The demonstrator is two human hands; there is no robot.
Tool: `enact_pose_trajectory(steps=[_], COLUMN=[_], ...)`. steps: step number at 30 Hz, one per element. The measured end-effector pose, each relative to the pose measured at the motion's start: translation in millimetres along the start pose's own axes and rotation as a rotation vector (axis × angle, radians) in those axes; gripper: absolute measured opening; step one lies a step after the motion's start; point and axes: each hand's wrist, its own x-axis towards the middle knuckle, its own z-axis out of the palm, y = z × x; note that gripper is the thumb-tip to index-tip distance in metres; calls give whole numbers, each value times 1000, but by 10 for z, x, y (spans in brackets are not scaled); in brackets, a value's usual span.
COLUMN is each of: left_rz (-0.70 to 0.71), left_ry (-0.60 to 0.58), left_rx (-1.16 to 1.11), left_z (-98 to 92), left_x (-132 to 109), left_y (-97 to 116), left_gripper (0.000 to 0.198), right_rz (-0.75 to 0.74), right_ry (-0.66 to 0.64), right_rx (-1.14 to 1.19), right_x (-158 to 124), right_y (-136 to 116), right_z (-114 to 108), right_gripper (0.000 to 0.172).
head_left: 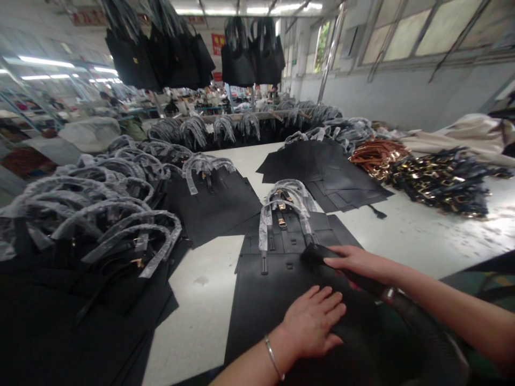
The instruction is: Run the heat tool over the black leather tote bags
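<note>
My left hand [316,321] lies with fingers stretched out on a smooth black bag panel [261,305]. To its upper right, my right hand [358,264] grips a long black strap-like piece [316,254]. The far end of that piece rests over the panel. Toward me it runs past a shiny fitting and on into a dark, blurred part, so its exact kind is unclear. Plastic-wrapped bag handles [263,230] arch beyond the panel, with a small gold clasp [282,222] between them. Other black panels lie beneath and behind.
Stacked black panels with wrapped handles [120,225] cover the left side. More panels [322,166] lie farther back. Brown straps [378,153] and a heap of black straps with gold hardware [442,179] sit right on the pale table [201,289]. Black bags [237,59] hang overhead.
</note>
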Motion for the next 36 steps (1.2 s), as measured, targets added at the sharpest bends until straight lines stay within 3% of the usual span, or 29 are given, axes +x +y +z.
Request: enact_pose_trajectory(steps=[2, 4, 10, 14, 18, 25, 32, 36], left_rz=[-2, -6, -40, -44, -62, -44, -49, -44], left_ry=[14, 39, 124, 120, 114, 131, 168, 202], left_rx=[20, 28, 8, 0, -6, 4, 25, 72], left_z=[55, 114, 247, 291, 324, 339, 363, 357], left_x=[61, 126, 358, 456, 469, 460, 450, 425], left_y=[9, 28, 104, 112, 101, 88, 73, 72], left_gripper=[60, 60, 58, 54, 58, 55, 50, 48], right_rz=[-107, -130, 90, 93, 55, 50, 55, 31], right_ry=[88, 93, -154, -148, -126, -176, -249, -281], right_rx=[-23, -6, 61, 87, 70, -32, -52, -134], right_x=[14, -27, -136, -33, 63, 68, 354, 374], right_y=[-99, -158, -55, -71, -178, -232, -602, -752], right_z=[64, 75, 62, 193, 290, 277, 638, 710], right_gripper=[43, 42, 50, 42, 45, 49, 43, 37])
